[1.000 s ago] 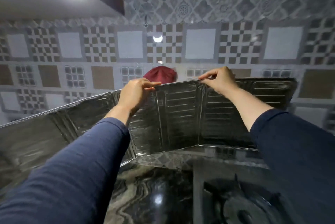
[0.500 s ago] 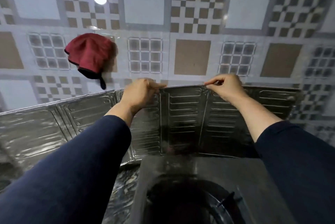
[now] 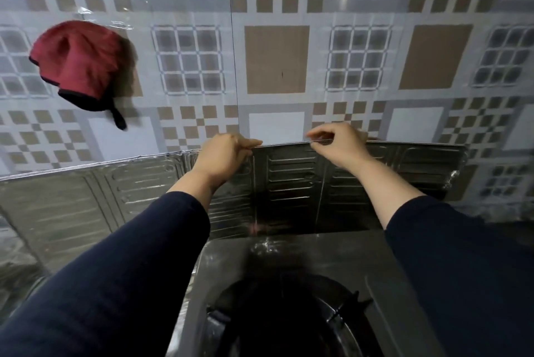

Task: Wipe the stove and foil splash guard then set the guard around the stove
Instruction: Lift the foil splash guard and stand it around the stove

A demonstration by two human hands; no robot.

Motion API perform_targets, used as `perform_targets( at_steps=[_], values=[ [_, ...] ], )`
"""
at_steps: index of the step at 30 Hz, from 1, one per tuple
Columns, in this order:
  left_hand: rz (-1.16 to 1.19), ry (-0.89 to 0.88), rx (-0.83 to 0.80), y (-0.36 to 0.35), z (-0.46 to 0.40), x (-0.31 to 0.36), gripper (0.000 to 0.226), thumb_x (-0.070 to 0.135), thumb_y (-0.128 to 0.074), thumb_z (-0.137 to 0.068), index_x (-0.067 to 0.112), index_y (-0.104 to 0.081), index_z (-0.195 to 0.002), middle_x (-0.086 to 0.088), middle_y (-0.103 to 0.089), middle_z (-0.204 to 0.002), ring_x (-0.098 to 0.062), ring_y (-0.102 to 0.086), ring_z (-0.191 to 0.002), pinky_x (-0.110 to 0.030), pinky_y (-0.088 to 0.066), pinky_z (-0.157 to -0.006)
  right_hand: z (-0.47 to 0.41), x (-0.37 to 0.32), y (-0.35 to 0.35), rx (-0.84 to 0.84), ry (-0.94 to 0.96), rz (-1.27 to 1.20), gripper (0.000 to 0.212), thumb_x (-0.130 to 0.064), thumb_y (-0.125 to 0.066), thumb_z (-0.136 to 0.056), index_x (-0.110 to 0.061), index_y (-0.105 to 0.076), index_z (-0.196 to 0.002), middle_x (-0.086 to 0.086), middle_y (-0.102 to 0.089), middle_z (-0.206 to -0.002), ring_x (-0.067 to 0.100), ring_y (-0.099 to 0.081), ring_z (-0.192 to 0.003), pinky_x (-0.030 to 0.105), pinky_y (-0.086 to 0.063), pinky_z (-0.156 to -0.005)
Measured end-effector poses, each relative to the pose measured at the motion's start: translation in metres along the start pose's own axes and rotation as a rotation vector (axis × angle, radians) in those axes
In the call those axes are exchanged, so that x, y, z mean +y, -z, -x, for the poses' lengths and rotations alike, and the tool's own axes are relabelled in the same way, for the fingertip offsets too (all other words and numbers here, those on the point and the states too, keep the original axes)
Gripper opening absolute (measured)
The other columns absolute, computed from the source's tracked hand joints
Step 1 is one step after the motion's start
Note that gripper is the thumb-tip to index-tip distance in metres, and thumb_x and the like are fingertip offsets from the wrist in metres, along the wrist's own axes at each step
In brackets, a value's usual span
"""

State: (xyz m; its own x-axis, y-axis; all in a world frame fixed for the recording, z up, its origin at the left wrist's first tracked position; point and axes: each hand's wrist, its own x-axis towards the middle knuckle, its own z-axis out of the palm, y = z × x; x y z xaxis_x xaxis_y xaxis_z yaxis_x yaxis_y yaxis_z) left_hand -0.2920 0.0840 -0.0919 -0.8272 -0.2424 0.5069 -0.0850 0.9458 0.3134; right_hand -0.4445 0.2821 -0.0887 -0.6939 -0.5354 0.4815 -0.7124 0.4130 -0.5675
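Left hand (image 3: 224, 156), right hand (image 3: 336, 144): fingers pinching top edge of ribbed silver foil splash guard (image 3: 289, 180), upright at 12 o'clock behind dark steel stove (image 3: 291, 255). Red cloth (image 3: 76, 63) at 10 o'clock.

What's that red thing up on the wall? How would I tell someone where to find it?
Start at the tiled wall behind the stove. Look up and left of the foil guard that both hands pinch by its top edge. There hangs a red cloth with dark trim and a loop, the only soft, coloured thing on the wall.
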Motion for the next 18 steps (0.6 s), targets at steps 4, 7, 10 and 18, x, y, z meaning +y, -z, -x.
perform_targets(
  at_steps=[4, 7, 10, 18],
  values=[
    [-0.162, 0.046, -0.023, 0.018, 0.006, -0.005, 0.043, 0.033, -0.059, -0.089, 0.034, -0.054, -0.132, 0.000, -0.062, -0.130, -0.023, -0.055, -0.123, -0.043, -0.039, -0.104, -0.004, -0.040, -0.027, -0.061, 0.138, 0.037, 0.024, -0.030, -0.069, -0.080, -0.039, -0.068, -0.103, -0.016, -0.070, -0.099, 0.009, -0.062, -0.096, 0.042, -0.038, -0.102],
    [-0.312, 0.094, -0.063, 0.043, 0.023, -0.025, 0.042, 0.042, -0.055, -0.091, 0.035, -0.053, -0.132, 0.003, -0.060, -0.132, -0.023, -0.054, -0.122, -0.041, -0.037, -0.100, -0.001, -0.070, -0.047, -0.127, 0.219, 0.016, 0.026, -0.027, -0.070, -0.082, -0.034, -0.069, -0.107, -0.012, -0.071, -0.101, 0.013, -0.062, -0.098, 0.042, -0.038, -0.102],
    [-0.392, 0.142, -0.088, 0.069, 0.048, -0.050, 0.040, 0.042, -0.051, -0.093, 0.034, -0.052, -0.132, 0.003, -0.061, -0.129, -0.023, -0.055, -0.120, -0.039, -0.040, -0.094, 0.002, -0.091, -0.066, -0.156, 0.253, 0.023, 0.027, -0.026, -0.066, -0.086, -0.035, -0.069, -0.111, -0.008, -0.072, -0.106, 0.018, -0.062, -0.105, 0.041, -0.038, -0.103],
    [-0.344, 0.143, -0.057, 0.087, 0.080, -0.068, 0.050, 0.007, -0.039, -0.096, 0.037, -0.050, -0.135, -0.002, -0.062, -0.127, -0.022, -0.061, -0.112, -0.029, -0.043, -0.079, 0.010, -0.107, -0.090, -0.197, 0.210, -0.110, 0.031, -0.007, -0.057, -0.091, -0.027, -0.071, -0.111, 0.000, -0.067, -0.122, 0.019, -0.059, -0.117, 0.036, -0.044, -0.104]
  ],
)
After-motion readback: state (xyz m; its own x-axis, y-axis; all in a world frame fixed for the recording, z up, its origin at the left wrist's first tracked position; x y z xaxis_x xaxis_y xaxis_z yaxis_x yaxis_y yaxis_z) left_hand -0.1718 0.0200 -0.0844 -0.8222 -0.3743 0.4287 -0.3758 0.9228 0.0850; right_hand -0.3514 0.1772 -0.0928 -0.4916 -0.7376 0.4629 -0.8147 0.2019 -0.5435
